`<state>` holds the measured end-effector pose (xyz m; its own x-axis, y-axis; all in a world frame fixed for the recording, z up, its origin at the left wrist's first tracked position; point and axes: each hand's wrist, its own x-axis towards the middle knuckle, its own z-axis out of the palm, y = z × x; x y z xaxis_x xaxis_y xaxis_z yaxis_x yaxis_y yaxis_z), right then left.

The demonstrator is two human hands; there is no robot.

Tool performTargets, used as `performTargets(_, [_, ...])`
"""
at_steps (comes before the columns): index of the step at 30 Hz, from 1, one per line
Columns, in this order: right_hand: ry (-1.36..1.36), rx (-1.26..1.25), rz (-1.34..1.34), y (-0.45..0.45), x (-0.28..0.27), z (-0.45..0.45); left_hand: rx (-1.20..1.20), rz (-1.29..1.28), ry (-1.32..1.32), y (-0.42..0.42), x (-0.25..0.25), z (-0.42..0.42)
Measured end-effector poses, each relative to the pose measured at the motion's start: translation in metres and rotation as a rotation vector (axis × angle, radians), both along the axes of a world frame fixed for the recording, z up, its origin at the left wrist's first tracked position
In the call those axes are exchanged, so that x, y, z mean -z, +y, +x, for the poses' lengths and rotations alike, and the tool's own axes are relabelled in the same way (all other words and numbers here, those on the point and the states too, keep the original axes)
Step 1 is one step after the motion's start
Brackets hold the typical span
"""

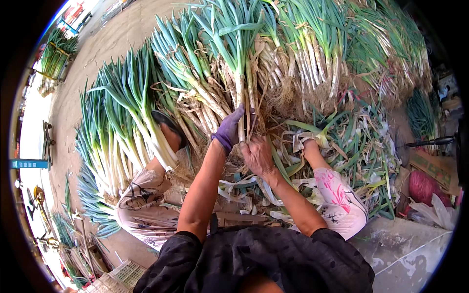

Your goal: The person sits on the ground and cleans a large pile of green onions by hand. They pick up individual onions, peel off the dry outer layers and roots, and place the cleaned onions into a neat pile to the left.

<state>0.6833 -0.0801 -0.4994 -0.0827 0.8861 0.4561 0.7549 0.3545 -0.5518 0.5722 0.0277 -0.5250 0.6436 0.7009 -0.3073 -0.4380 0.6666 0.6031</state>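
Note:
A long green onion (240, 91) stands with its leaves pointing away from me and its root end towards me. My left hand (231, 126), in a purple glove, is closed around its white shank. At the lower end of the same onion my right hand (258, 155), bare, pinches with thumb and fingers near the roots and some dry outer skin. Beyond my hands lie soil-stained onions with brown outer leaves (205, 91). To the left rests a row of onions with clean white shanks (121, 146).
Torn green leaves and pale peelings (366, 154) cover the ground at right. More onion bundles (388, 55) lie at far right, near a pink ball of twine (427, 186) and a cardboard box (432, 164). A plastic crate (128, 273) sits at lower left.

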Motion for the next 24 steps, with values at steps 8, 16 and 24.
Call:
performTargets(8, [-0.487,-0.167,-1.544,-0.103,0.126,0.087,-0.284,0.175,0.525,-0.017,-0.071,-0.065])
performTargets(16, [0.090,0.242,-0.433,0.026,0.056,0.055,-0.592,0.295,0.634,-0.023,-0.127,-0.152])
performTargets(24, [0.157,0.367,-0.877,0.136,0.098,0.063,-0.315,-0.158,0.016,0.007,-0.030,-0.092])
